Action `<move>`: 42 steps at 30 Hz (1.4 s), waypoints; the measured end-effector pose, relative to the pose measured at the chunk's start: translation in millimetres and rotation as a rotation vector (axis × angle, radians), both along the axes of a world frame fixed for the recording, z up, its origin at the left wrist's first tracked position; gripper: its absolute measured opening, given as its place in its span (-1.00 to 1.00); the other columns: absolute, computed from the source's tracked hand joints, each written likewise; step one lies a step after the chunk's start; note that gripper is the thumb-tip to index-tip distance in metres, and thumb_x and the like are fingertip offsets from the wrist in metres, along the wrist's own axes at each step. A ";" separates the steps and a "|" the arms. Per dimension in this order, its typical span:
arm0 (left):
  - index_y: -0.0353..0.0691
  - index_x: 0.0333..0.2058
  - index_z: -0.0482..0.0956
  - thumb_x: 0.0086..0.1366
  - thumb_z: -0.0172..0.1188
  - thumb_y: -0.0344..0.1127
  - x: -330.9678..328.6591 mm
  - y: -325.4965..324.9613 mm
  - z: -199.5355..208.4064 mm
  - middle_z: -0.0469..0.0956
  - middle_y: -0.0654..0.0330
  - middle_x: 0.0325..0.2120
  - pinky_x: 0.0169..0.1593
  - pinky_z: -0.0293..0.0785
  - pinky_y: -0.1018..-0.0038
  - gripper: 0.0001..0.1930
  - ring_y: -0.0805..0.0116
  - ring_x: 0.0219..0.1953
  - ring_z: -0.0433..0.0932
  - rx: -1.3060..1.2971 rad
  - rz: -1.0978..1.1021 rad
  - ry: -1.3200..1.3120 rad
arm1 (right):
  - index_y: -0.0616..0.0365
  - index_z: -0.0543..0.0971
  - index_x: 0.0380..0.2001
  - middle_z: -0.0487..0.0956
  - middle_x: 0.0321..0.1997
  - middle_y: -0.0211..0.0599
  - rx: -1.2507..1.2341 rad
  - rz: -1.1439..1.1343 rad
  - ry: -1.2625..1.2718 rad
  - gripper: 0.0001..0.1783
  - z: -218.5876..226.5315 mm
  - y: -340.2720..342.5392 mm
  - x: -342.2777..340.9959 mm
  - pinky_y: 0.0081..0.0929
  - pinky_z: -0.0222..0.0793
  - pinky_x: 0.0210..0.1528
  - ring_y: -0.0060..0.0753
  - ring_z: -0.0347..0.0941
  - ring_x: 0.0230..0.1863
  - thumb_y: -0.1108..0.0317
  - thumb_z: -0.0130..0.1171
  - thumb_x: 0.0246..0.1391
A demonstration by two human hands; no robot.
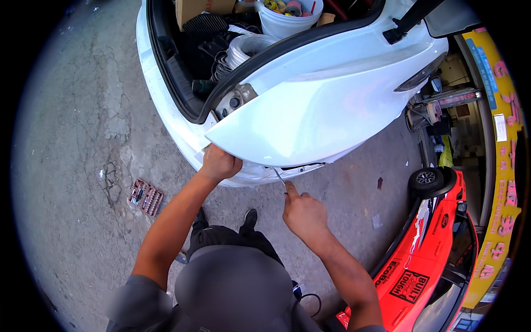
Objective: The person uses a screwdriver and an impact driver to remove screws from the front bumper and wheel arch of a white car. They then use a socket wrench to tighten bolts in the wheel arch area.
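A white car's rear corner panel (pixel 310 122) fills the upper middle, and its lower edge stands a little apart from the bumper (pixel 251 176). My left hand (pixel 221 163) is closed around the pointed end of that panel, its fingertips hidden against the edge. In my right hand (pixel 305 214) is a thin metal tool (pixel 280 177), gripped with the index finger stretched along it. Its tip reaches the gap beneath the panel; the fist hides its handle, so I cannot tell its exact kind.
The trunk above holds a white bucket (pixel 287 23), a coil of clear hose (pixel 246 48) and a cardboard box (pixel 202 10). On the concrete at left lies an open socket set (pixel 145 197). A red vehicle (pixel 426 265) stands at lower right, below a yellow sign (pixel 500 160).
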State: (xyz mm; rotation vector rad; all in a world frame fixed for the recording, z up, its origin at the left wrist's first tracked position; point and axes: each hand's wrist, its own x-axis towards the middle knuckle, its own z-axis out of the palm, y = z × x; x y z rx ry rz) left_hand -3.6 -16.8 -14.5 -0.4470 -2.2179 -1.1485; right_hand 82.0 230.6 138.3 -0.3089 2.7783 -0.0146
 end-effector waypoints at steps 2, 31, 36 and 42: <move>-0.32 -0.14 0.72 0.12 0.22 -0.50 0.0 2.1 5.2 0.70 -0.12 -0.19 -0.02 0.62 0.06 -0.70 -0.23 -0.14 0.66 0.002 0.005 0.021 | 0.13 0.55 0.31 0.69 -0.36 0.18 -0.024 -0.009 -0.013 -0.48 -0.8 5.6 -4.8 0.05 0.64 -0.31 0.23 0.69 -0.40 0.21 0.10 0.35; -0.32 -0.14 0.70 0.23 0.17 -0.45 7.7 15.4 0.3 0.69 -0.18 -0.22 -0.07 0.60 0.00 -0.75 -0.32 -0.17 0.65 -0.019 0.039 0.003 | 0.05 0.49 0.35 0.38 -0.54 -0.40 -1.467 -0.910 -0.692 -0.56 -90.4 40.8 33.4 -0.60 -0.02 -0.72 -0.70 0.08 -0.74 0.16 0.05 0.55; -0.35 -0.17 0.70 0.25 0.14 -0.49 10.7 13.3 5.2 0.70 -0.21 -0.31 -0.11 0.61 0.00 -0.77 -0.35 -0.23 0.66 0.062 0.014 -0.046 | 0.06 0.58 0.21 0.37 -0.55 -0.41 -1.734 -0.886 -0.774 -0.62 -145.3 49.4 42.7 -0.59 -0.01 -0.73 -0.68 0.10 -0.75 0.10 0.10 0.53; -0.38 -0.14 0.68 0.26 0.10 -0.52 13.7 14.6 6.3 0.69 -0.25 -0.29 -0.10 0.60 -0.01 -0.75 -0.36 -0.21 0.66 0.098 -0.010 -0.116 | 0.17 0.63 0.01 0.52 -0.54 -0.27 -1.371 -0.726 -0.542 -0.59 -160.8 49.3 50.1 -0.43 0.20 -0.67 -0.45 0.35 -0.70 0.02 0.09 0.52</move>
